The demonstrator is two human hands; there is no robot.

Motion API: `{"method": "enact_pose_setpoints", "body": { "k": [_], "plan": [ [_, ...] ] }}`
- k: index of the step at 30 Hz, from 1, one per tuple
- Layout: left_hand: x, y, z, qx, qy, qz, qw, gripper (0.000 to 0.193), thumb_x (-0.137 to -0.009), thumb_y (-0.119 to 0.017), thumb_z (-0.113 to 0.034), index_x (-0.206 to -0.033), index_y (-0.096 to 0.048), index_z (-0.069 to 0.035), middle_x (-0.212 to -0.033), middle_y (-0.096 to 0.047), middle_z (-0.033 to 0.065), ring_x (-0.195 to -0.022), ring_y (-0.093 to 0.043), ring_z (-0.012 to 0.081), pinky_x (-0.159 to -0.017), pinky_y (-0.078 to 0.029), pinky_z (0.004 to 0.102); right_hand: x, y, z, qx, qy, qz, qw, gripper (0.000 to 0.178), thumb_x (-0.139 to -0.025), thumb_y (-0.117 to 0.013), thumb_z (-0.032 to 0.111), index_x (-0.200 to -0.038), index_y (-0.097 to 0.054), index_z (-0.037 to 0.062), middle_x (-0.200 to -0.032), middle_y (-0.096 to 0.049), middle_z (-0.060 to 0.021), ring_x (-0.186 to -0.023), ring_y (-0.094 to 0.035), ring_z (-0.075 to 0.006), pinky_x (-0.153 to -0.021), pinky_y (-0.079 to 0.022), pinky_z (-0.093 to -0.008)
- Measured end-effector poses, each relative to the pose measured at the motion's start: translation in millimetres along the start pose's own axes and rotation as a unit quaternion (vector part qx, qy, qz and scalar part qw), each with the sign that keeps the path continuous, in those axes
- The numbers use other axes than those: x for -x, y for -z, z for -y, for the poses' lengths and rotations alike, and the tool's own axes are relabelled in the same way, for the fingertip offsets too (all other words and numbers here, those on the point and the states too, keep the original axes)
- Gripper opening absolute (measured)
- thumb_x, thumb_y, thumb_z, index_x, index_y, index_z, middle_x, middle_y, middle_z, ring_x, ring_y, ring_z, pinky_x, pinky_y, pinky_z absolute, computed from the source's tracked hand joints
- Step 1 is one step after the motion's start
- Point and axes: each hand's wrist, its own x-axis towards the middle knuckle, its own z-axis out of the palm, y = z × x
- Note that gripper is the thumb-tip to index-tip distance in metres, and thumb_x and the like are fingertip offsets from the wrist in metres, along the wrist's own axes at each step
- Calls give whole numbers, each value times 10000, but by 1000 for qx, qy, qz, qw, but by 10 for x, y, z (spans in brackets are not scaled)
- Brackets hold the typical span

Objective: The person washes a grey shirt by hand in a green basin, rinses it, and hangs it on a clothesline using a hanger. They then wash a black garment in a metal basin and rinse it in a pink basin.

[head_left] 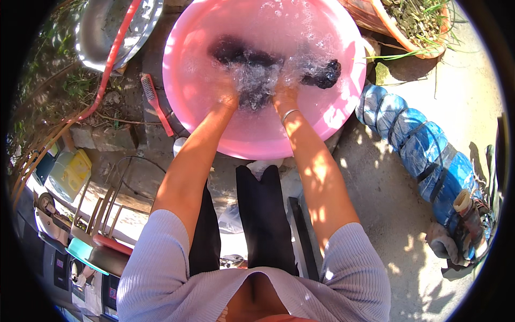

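1. The left hand and the right hand are both sunk in cloudy, churned water; the fingers are hidden by froth and glare, so whether they are spread or closed on anything cannot be told.

2. For the washing that seems to be in hand, the dark cloth is best gathered between both palms, pressed and rubbed a section at a time, then turned so that its outer ends are worked too. Strokes should be kept low and under the surface (splashes are already being thrown up between the wrists).

3. The cloth is spread across the space between and beyond the hands: a dark stretch is seen ahead of the left hand, a part lies under the froth between them, and a bunched end breaks the surface to the right of the right hand.

4. Water and cloth are contained by a pink tub, whose near rim is crossed by both forearms.

5. Outside it, a red-handled brush is left lying on the left, and a blue wrapped bundle is set on the right.
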Motion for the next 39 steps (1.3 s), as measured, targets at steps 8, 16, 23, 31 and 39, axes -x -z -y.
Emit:
{"method": "enact_pose_setpoints", "body": {
  "k": [8,16,23,31,39],
  "plan": [
    [-23,215,-108,51,65,10,997,662,-753,-755,-276,-1289,-443,-45,-1200,-544,172,-1066,-560,263,-898,-469,382,58,738,-138,-261,-106,-153,947,386,-716,-578,24,-1100,-580,-13,-950,-609,-171,-818,-618,-297,-717,-501,-376],
    [316,789,-648,501,105,-56,857,274,-741,-753,-55,-960,-599,3,-841,-614,34,-799,-580,118,-717,-482,257,625,1613,-207,-775,-119,-81,616,268,-902,-513,-2,-1167,-552,8,-1098,-620,-94,-984,-608,-198,-858,-509,-321],
    [1007,878,-1665,323,-55,-45,944,216,-750,-731,-61,-910,-592,-22,-773,-601,35,-683,-563,102,-605,-467,267,817,1931,216,-768,-68,28,636,643,-803,-562,-62,-1397,-338,44,-1350,-444,-131,-1206,-474,-225,-997,-413,-360],
    [1234,198,-1516,-14,-345,156,925,419,-751,-660,-139,-1132,-564,6,-1095,-591,145,-966,-577,309,-837,-487,383,688,2092,-207,-691,-220,-85,683,318,-873,-505,32,-1185,-520,-26,-1097,-571,-133,-896,-607,-178,-689,-507,-266],
    [1181,209,-884,58,-143,70,986,177,-753,-637,-15,-928,-616,-33,-962,-587,128,-747,-616,237,-619,-519,319,329,1986,399,-453,-238,121,851,745,-797,-706,413,-1350,-373,42,-1259,-443,-254,-942,-602,-322,-661,-563,-385]
  ]
}}
